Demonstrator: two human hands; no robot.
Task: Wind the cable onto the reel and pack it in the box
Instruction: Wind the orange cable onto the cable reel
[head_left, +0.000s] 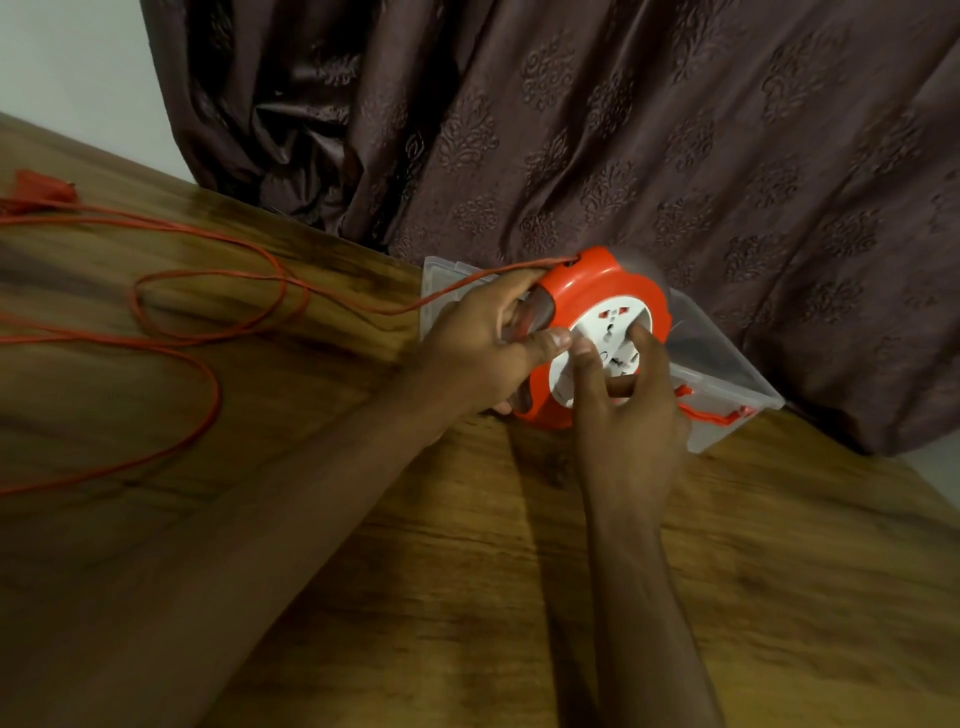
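An orange cable reel (613, 280) with a white socket face (613, 332) is held above the wooden table, in front of a clear plastic box (727, 358). My left hand (483, 343) grips the reel's left rim, thumb lying across its front. My right hand (628, 415) has its fingers curled on the white socket face. The orange cable (218, 395) leaves the reel's top and runs left in loose loops over the table. Its orange plug (44, 189) lies at the far left.
The wooden table (467, 571) stretches toward me. A dark patterned curtain (623, 130) hangs right behind the box. The box has an orange clasp (711, 413) on its near side. A pale wall shows at top left.
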